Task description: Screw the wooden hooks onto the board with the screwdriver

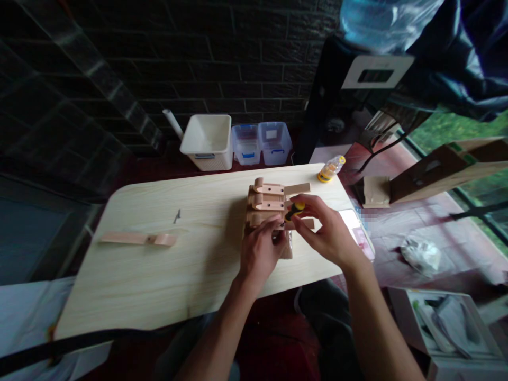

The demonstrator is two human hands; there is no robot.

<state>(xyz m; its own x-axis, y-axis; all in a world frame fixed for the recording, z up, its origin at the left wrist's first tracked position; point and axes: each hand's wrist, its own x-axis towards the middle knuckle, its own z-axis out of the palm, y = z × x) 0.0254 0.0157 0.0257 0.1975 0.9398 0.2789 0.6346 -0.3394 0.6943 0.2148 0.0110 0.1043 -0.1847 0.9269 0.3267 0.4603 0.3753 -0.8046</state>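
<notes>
A wooden block assembly [251, 200] with several curved-end wooden strips fastened across its top stands on the pale table. My right hand [317, 225] grips a short yellow and black screwdriver [294, 211], its tip down at the nearest strip. Against that same strip, my left hand [262, 248] is closed with its fingertips close to the screwdriver tip; whether it pinches a small part is hidden. Dark screw heads show on the two farther strips. One loose wooden strip [127, 238] lies at the table's left.
Small dark metal pieces [177, 216] lie left of centre on the table [198, 275]. A clear yellow-capped bottle [331, 169] stands at the back right corner, a phone [357, 233] at the right edge. Bins [210, 153] stand behind the table.
</notes>
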